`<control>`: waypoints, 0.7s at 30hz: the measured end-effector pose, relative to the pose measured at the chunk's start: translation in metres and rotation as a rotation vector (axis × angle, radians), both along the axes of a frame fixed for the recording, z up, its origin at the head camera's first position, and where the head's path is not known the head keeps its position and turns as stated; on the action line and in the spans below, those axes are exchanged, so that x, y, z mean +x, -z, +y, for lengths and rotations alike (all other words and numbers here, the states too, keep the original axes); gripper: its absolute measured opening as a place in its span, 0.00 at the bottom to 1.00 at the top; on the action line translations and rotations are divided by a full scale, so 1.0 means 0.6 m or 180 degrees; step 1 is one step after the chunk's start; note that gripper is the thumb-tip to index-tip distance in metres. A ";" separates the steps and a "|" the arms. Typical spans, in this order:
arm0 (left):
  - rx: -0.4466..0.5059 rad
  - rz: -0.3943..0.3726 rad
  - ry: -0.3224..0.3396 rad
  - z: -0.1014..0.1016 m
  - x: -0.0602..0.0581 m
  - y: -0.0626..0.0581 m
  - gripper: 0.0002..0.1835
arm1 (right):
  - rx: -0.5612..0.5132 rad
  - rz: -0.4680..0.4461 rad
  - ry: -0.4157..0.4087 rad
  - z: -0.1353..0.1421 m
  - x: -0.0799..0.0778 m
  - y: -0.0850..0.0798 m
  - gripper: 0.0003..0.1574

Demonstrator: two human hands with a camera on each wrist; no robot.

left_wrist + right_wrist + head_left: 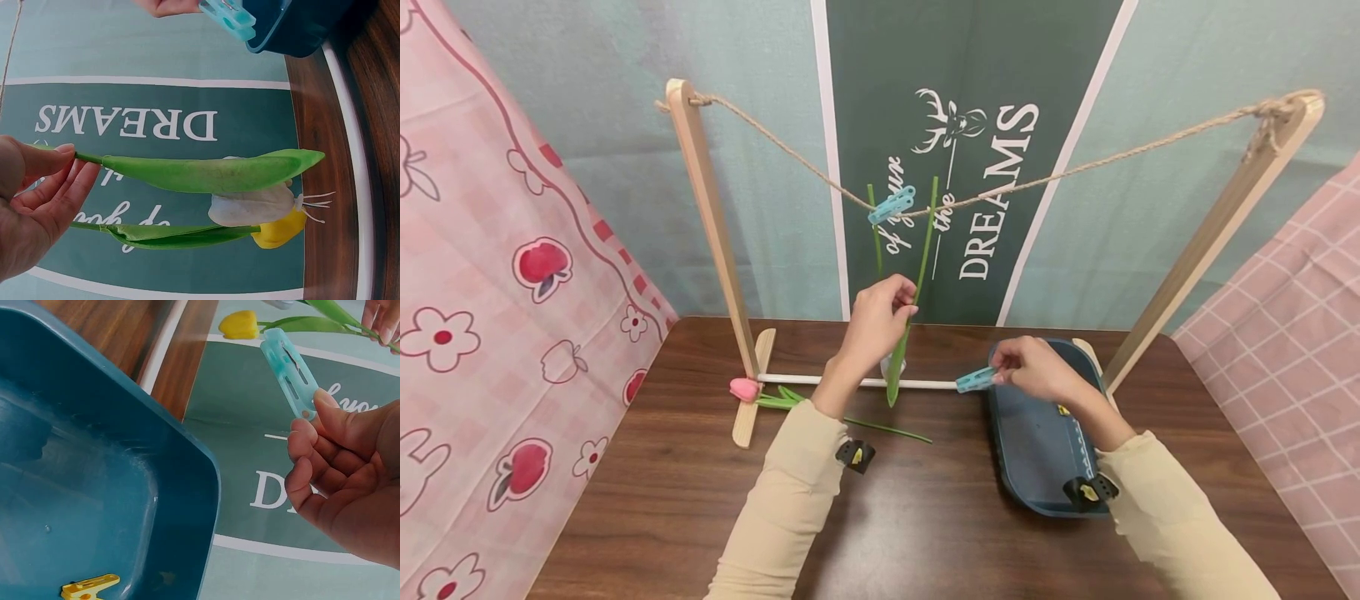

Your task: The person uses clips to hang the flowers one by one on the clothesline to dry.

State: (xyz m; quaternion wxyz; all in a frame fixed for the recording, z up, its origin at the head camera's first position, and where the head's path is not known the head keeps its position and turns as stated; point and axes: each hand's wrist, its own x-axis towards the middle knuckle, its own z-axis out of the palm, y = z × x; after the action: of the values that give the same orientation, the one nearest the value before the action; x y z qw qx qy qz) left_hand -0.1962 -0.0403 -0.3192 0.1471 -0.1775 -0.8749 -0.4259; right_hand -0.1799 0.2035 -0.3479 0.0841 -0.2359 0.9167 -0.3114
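My left hand [876,321] pinches the green stem of a white tulip [250,205], which points bloom-down with its leaf partly covering the bloom. The stem's upper end reaches the sagging rope [1120,156]. Beside it, a yellow tulip [279,231] hangs bloom-down, its stem clipped to the rope by a light-blue clothespin [892,205]; in the head view its bloom is hidden. Between thumb and fingers, my right hand [1033,367] holds another light-blue clothespin [289,374], near the left rim of the blue bin [1037,500].
Two wooden posts [711,217] carry the rope, with a white rod [932,384] joining their feet. A pink tulip [745,390] lies at the left foot. Inside the bin is a yellow clothespin [90,586]. A printed cloth [977,50] hangs behind.
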 end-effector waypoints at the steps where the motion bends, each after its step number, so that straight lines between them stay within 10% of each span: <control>1: 0.0002 -0.0002 -0.0001 0.000 0.000 0.000 0.06 | 0.0008 0.0004 -0.0001 -0.001 0.000 -0.002 0.05; 21: 0.0005 0.0001 -0.0001 0.000 0.000 0.002 0.05 | 0.0027 0.0059 -0.0001 -0.011 -0.007 -0.025 0.04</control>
State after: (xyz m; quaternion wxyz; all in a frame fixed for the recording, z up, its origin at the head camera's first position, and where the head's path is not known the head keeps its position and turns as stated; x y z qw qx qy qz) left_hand -0.1962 -0.0400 -0.3205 0.1475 -0.1773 -0.8746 -0.4266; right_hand -0.1843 0.1970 -0.3332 0.0766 -0.2387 0.9186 -0.3054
